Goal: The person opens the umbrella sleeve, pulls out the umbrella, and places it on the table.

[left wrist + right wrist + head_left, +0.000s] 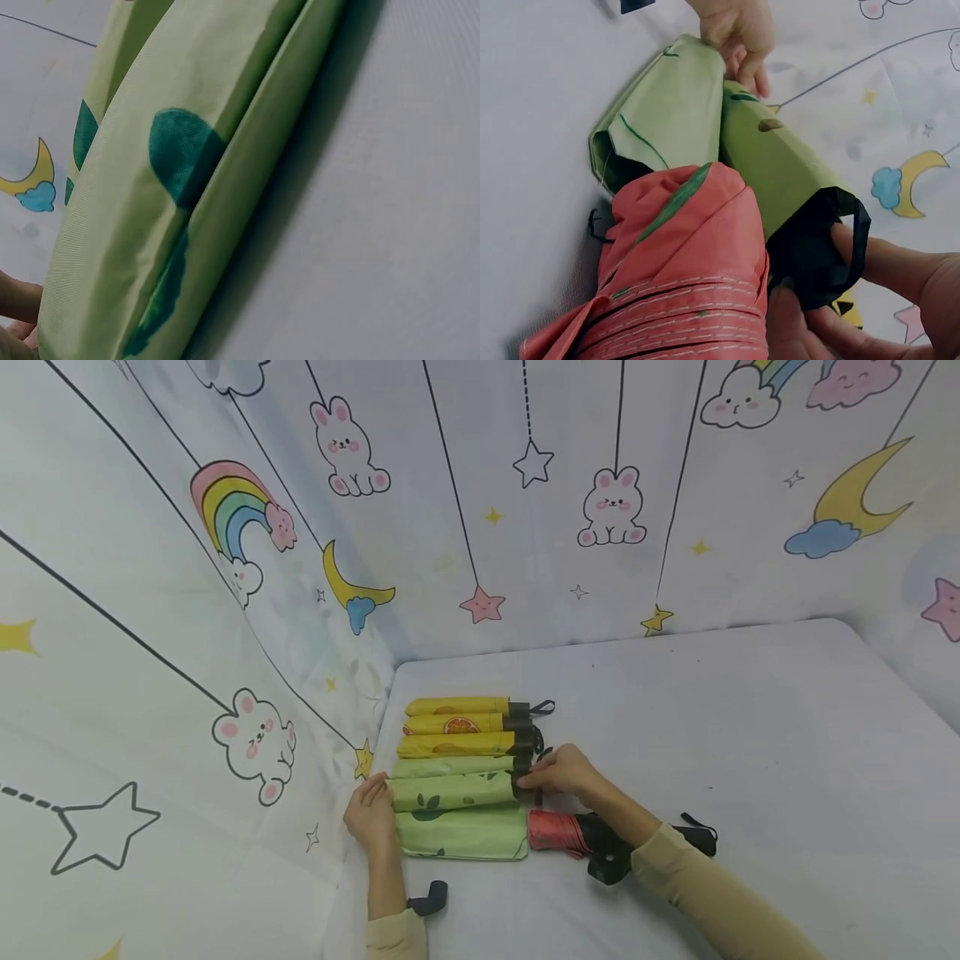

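A light green folded umbrella (453,790) with a leaf print lies crosswise in a row of folded umbrellas. My right hand (562,772) pinches its black handle end (806,255), thumb on one side and fingers on the other, by a black strap loop. At the opposite end my left hand (371,814) rests its fingers against the tip of the green cloth. Nearer to me lies a wide light green umbrella sleeve (461,837), its open end gaping in the right wrist view. A red umbrella (555,832) with black parts sits at that opening, under my right forearm.
Beyond the held umbrella are another green umbrella (450,767) and yellow umbrellas (457,744), handles to the right. A small dark object (431,898) lies beside my left wrist. A patterned curtain (480,510) closes off the left and back of the white table (720,727).
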Motion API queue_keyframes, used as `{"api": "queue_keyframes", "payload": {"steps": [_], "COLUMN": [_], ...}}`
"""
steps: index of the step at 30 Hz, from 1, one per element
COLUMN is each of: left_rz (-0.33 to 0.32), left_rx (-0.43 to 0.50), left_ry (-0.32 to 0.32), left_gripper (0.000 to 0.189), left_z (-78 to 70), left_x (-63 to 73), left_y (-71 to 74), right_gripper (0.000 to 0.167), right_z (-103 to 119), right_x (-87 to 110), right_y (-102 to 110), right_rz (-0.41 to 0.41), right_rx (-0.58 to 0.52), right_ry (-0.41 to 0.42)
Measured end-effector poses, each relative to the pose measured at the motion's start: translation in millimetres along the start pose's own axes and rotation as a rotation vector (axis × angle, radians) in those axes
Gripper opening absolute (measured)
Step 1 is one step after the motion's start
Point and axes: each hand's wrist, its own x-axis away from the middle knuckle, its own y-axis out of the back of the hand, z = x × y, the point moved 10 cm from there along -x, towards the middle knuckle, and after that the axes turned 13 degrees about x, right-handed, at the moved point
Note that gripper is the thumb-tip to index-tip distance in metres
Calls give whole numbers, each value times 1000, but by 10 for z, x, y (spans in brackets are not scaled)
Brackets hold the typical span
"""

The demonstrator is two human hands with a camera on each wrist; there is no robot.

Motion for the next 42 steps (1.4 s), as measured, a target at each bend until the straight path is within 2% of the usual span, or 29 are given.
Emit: {"api": "queue_keyframes", "payload": {"steps": [5, 15, 20, 33, 42], "left_rz": [-1, 1, 1, 3, -2], "left_rx": [8, 9, 30, 59, 99], "left_ry": [7, 28, 27, 34, 50], "left_gripper": [32, 35, 35, 36, 43], "left_z": [15, 28, 11, -15, -43], "left_x": [3, -5, -6, -6, 3], "left_y": [16, 48, 60, 65, 67], "right_gripper": [52, 40, 34, 33, 34], "right_z": [51, 122, 111, 113, 71], "right_x": [21, 17, 12, 50, 65], "right_y": [-39, -102, -119, -97, -76], "right_rz": [25, 35, 23, 0, -18], "right_rx": [-110, -216, -213, -270, -285], "right_ry": [17, 57, 37, 13, 3]}}
